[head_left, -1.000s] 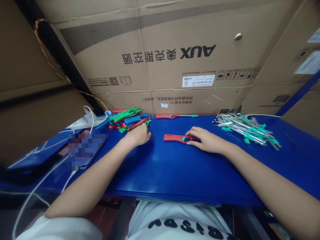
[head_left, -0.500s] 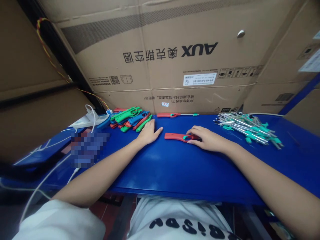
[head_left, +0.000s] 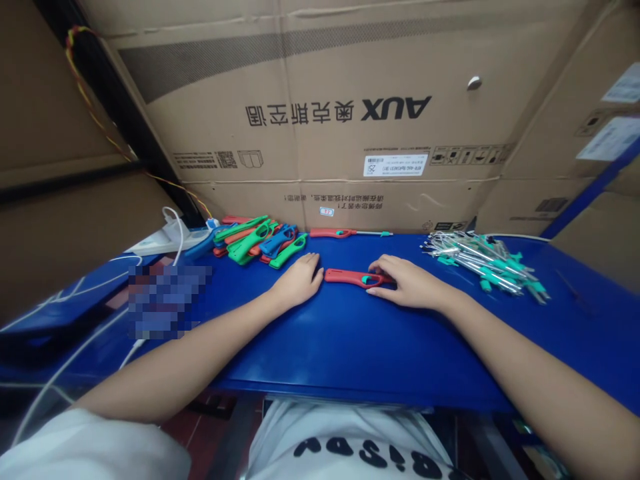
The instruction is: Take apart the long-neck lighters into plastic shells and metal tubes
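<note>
My right hand (head_left: 413, 283) has its thumb and fingers closed around the trigger end of a red lighter casing (head_left: 341, 276) that lies on the blue table. A green trigger shows in the casing; its far end is hidden by my fingers. My left hand (head_left: 299, 280) rests flat on the table just left of the casing, fingers stretched out and thumb apart, with nothing visible in it. Beyond it sits a pile of red, green and blue lighter casings (head_left: 250, 247). Behind, along the cardboard, lies a red lighter (head_left: 330, 233) with a metal rod and green trigger.
On the right lies a heap of metal lighter rods (head_left: 493, 263) with green parts and thin wires. A cardboard wall (head_left: 320, 80) stands at the table's back edge. At left are a white power strip (head_left: 173, 241), cables and a blurred-out object (head_left: 167, 300).
My left hand has come away from the pile toward the casing, and green and blue casings in the pile have shifted. My right hand keeps its grip. The view has moved slightly.
</note>
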A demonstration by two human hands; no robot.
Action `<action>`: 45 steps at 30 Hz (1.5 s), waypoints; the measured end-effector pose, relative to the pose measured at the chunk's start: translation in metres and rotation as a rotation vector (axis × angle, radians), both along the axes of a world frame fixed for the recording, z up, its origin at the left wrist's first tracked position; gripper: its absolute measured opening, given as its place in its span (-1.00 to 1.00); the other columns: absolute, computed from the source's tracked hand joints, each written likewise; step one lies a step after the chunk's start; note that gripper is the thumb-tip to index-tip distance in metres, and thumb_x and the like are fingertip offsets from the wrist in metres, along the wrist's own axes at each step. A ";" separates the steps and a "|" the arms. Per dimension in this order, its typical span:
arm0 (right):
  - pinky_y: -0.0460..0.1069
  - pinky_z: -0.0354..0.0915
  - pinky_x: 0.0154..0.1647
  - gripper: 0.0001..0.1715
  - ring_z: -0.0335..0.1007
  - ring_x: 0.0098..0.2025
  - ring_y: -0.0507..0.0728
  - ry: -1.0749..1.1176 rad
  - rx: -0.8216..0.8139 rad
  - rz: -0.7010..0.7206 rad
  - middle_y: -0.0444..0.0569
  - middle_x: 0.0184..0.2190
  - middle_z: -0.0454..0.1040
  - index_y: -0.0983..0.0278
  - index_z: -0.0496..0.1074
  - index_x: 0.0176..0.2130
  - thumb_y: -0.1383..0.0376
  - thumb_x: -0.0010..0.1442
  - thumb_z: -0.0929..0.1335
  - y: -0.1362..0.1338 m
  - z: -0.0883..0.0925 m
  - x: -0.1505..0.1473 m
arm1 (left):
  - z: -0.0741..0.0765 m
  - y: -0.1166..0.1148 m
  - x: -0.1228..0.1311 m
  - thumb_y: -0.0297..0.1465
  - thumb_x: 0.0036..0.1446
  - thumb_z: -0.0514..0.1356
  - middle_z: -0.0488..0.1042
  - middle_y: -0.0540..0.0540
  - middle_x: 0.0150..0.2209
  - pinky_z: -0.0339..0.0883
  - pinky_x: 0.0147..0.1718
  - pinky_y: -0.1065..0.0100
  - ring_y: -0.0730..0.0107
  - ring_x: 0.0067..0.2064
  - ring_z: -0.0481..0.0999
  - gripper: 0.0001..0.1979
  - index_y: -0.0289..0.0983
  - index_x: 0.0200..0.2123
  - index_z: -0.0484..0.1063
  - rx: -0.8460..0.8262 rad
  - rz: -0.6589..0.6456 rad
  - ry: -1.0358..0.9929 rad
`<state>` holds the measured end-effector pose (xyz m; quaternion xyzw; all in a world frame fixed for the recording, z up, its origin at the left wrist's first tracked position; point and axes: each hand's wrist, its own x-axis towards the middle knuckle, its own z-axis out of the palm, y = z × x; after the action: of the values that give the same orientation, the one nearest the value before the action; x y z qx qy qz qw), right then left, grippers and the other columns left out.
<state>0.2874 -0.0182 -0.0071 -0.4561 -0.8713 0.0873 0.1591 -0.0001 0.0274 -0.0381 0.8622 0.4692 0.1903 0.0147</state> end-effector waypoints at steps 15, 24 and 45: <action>0.13 0.37 -0.06 -0.58 0.36 -0.02 0.27 0.018 0.022 -0.065 0.08 -0.08 0.42 0.24 0.40 -0.13 0.04 0.18 0.50 -0.003 -0.005 -0.015 | 0.008 -0.013 0.015 -0.24 0.37 0.16 0.53 -0.22 -0.05 0.46 0.01 0.15 0.17 -0.01 0.52 -0.66 -0.30 0.08 0.47 0.107 -0.435 -0.097; 0.16 0.39 -0.09 -0.58 0.39 -0.10 0.28 0.081 0.277 -0.124 0.06 -0.18 0.42 0.23 0.31 -0.18 0.25 0.10 0.55 -0.007 -0.003 -0.023 | 0.019 -0.020 0.016 -0.32 0.37 0.17 0.49 -0.20 -0.16 0.44 -0.15 0.18 0.21 -0.15 0.44 -0.71 -0.30 0.09 0.44 0.402 -0.480 -0.153; 0.16 0.39 -0.06 -0.76 0.37 -0.07 0.28 0.198 0.430 -0.027 0.11 -0.13 0.38 0.21 0.27 -0.14 0.29 0.25 0.41 -0.009 -0.005 -0.026 | 0.028 -0.030 0.014 -0.46 0.33 0.20 0.51 -0.14 -0.18 0.41 -0.20 0.24 0.28 -0.18 0.41 -0.65 -0.21 0.17 0.37 0.586 -0.560 -0.173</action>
<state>0.2617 -0.0268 -0.0124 -0.4125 -0.8438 -0.0581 0.3383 0.0139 -0.0026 -0.0098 0.9051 0.1395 0.3762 -0.1407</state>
